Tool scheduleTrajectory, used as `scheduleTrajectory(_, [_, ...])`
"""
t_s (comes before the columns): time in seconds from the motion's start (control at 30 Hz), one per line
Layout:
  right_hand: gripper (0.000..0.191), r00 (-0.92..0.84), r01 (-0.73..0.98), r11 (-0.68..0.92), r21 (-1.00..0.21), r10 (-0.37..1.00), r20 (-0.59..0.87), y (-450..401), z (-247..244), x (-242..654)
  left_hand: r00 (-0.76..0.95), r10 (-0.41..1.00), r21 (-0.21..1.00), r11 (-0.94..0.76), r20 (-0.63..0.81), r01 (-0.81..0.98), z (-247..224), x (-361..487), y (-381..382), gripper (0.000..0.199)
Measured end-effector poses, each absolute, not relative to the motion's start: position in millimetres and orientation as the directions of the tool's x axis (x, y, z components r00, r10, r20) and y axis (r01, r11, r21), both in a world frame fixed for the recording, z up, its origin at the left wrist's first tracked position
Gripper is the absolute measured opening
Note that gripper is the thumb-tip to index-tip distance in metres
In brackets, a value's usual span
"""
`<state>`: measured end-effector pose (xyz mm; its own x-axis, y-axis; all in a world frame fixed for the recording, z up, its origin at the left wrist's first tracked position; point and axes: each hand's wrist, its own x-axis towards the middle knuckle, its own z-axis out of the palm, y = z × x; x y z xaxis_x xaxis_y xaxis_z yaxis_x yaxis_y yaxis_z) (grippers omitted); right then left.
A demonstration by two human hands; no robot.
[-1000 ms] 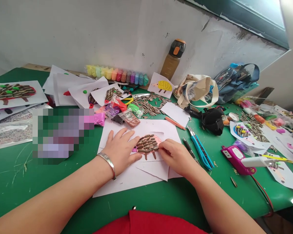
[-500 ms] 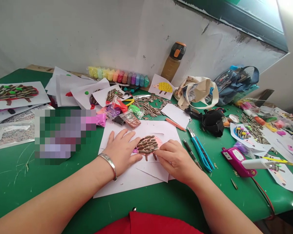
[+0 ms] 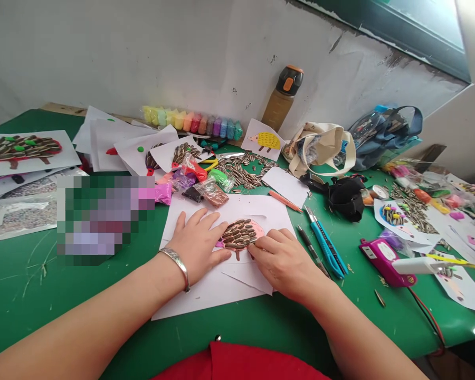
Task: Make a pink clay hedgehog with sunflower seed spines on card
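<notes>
On a white paper sheet (image 3: 190, 301) lies a pink clay shape (image 3: 257, 228) covered over much of its surface with striped sunflower seeds (image 3: 239, 234), with small brown legs below. My left hand (image 3: 198, 240) lies flat on the paper at the shape's left, fingers spread, a silver bangle at the wrist. At the shape's lower right edge, my right hand (image 3: 279, 258) has its fingers pinched together; whatever they hold is hidden. A torn edge of paper shows beneath the shape.
Clay packets (image 3: 211, 194) and a seed pile (image 3: 245, 170) lie behind the paper. A pen (image 3: 312, 250), blue cutter (image 3: 328, 245) and magenta glue gun (image 3: 388, 264) are at right. A bottle (image 3: 282, 100) stands against the wall; seed pictures (image 3: 19, 150) lie left.
My right hand has shifted slightly left and up along the shape's lower right edge, now covering more of the right brown leg. My left hand stays in place.
</notes>
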<state>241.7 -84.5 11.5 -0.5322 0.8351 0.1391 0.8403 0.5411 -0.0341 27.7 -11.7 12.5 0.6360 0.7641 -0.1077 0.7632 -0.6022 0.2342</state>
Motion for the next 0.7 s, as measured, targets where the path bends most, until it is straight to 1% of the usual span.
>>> scheduleTrajectory(0.13, [0.021,-0.491,0.841,0.514,-0.169,0.856,0.163,-85.1,12.7,247.1,0.637,0.765,0.239,-0.603,-0.097,0.761,11.0,27.4,-11.7,0.05])
scheduleTrajectory(0.2, [0.022,-0.475,0.837,0.506,-0.208,0.861,0.183,-86.2,14.5,249.1,0.637,0.763,0.23,-0.605,-0.105,0.762,11.1,27.5,-11.6,0.05])
scheduleTrajectory(0.3, [0.023,-0.487,0.829,0.515,-0.218,0.856,0.171,-87.5,16.5,248.4,0.637,0.761,0.215,-0.606,-0.121,0.766,12.6,28.2,-11.5,0.051])
scheduleTrajectory(0.47, [0.025,-0.513,0.835,0.527,-0.16,0.85,0.12,-85.6,13.4,244.4,0.638,0.758,0.207,-0.608,-0.135,0.767,15.3,29.1,-11.3,0.052])
scheduleTrajectory(0.53, [0.026,-0.511,0.839,0.522,-0.154,0.853,0.108,-84.7,12.3,244.6,0.637,0.759,0.211,-0.606,-0.133,0.767,15.0,28.8,-11.4,0.051])
scheduleTrajectory(0.7, [0.026,-0.499,0.821,0.513,-0.249,0.858,0.124,-85.9,15.4,247.6,0.635,0.763,0.215,-0.604,-0.122,0.767,12.4,27.7,-11.6,0.051])
